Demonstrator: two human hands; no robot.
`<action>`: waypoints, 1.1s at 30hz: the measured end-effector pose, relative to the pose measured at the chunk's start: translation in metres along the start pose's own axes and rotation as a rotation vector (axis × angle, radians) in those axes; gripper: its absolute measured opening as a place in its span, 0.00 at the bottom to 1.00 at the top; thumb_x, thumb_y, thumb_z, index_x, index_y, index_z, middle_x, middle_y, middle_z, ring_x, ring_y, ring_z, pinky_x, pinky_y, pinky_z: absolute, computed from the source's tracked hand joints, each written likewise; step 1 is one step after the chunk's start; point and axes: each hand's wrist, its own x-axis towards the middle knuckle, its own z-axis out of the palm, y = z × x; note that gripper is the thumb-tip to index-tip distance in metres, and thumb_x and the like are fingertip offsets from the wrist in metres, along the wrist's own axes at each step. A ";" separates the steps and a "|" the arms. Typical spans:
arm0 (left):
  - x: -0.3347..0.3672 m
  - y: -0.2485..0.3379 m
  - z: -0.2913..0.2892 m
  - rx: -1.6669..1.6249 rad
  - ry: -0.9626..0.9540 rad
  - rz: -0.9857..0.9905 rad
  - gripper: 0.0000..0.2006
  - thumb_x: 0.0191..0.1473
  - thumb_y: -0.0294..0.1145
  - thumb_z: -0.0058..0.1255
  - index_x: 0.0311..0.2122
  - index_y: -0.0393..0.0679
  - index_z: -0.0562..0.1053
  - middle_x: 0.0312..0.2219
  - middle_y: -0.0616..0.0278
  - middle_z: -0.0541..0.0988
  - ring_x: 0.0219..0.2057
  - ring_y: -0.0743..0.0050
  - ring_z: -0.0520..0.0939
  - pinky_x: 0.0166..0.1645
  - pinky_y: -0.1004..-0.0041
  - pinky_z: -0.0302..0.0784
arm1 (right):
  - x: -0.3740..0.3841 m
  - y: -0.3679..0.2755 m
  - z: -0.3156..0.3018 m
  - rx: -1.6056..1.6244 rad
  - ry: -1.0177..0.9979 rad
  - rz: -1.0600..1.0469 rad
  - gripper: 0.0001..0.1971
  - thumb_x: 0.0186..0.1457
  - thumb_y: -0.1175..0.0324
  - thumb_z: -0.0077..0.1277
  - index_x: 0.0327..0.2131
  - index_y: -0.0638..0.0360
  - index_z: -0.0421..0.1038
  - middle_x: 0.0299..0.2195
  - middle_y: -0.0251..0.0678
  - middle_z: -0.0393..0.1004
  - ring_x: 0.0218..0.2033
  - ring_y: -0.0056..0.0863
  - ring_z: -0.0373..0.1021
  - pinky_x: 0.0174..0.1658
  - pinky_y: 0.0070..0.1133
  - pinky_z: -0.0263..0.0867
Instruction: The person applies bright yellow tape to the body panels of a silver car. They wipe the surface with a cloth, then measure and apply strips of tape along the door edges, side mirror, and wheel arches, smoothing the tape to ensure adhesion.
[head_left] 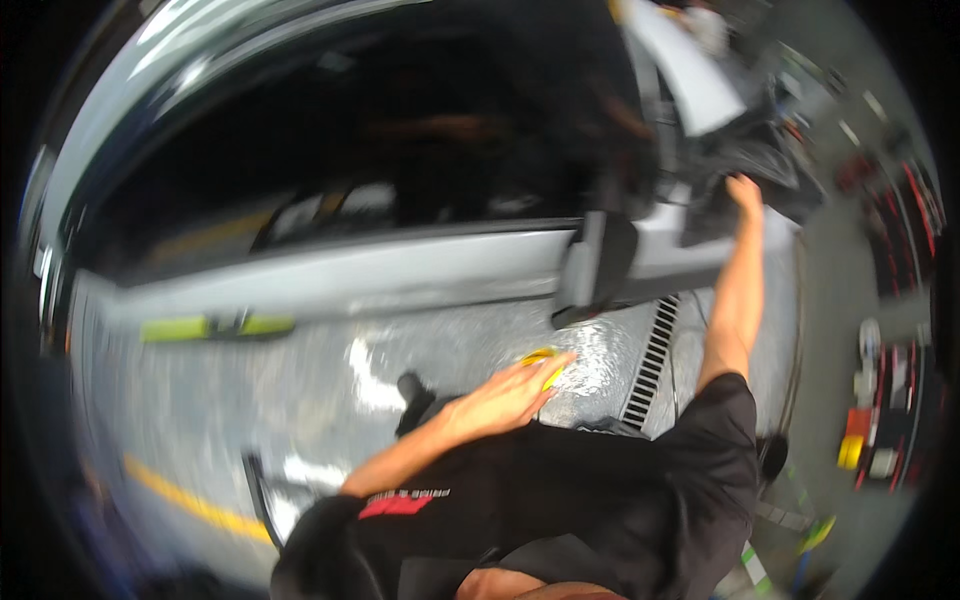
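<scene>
My left hand is in front of my chest, its fingers closed round a yellow ring that looks like a roll of tape. My right arm stretches far to the right, over the front of a silver car. There my right hand, small and blurred, is closed at a black, sheet-like cover lying over the car's front end. Its fingertips are hard to make out. Between my two hands a dark side mirror sticks out from the car.
A floor drain grate runs beside the car. Left of me, a green-and-black bar-shaped thing is near the car's lower side. Red-edged tool carts stand at the right. A yellow line crosses the shiny grey floor.
</scene>
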 end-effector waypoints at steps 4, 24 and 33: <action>-0.055 0.003 -0.038 -0.073 0.258 -0.497 0.38 0.68 0.31 0.53 0.74 0.43 0.44 0.51 0.27 0.77 0.53 0.27 0.79 0.58 0.47 0.75 | -0.120 -0.103 0.143 0.662 0.291 -0.179 0.20 0.64 0.61 0.59 0.58 0.54 0.80 0.47 0.44 0.85 0.44 0.34 0.81 0.49 0.27 0.75; -0.336 -0.054 -0.146 -0.305 1.069 -0.194 0.51 0.69 0.23 0.53 0.76 0.49 0.23 0.37 0.57 0.78 0.41 0.71 0.79 0.54 0.67 0.76 | -0.724 -0.592 0.064 1.305 -1.197 -0.840 0.41 0.48 0.60 0.76 0.64 0.58 0.70 0.61 0.40 0.73 0.66 0.36 0.66 0.69 0.38 0.58; -0.415 -0.025 -0.193 -0.129 1.131 -0.286 0.52 0.62 0.27 0.64 0.77 0.48 0.37 0.39 0.55 0.84 0.42 0.68 0.82 0.54 0.64 0.78 | -0.808 -0.646 0.075 1.262 -0.849 -0.897 0.26 0.46 0.71 0.75 0.51 0.57 0.80 0.44 0.33 0.82 0.52 0.33 0.71 0.59 0.34 0.62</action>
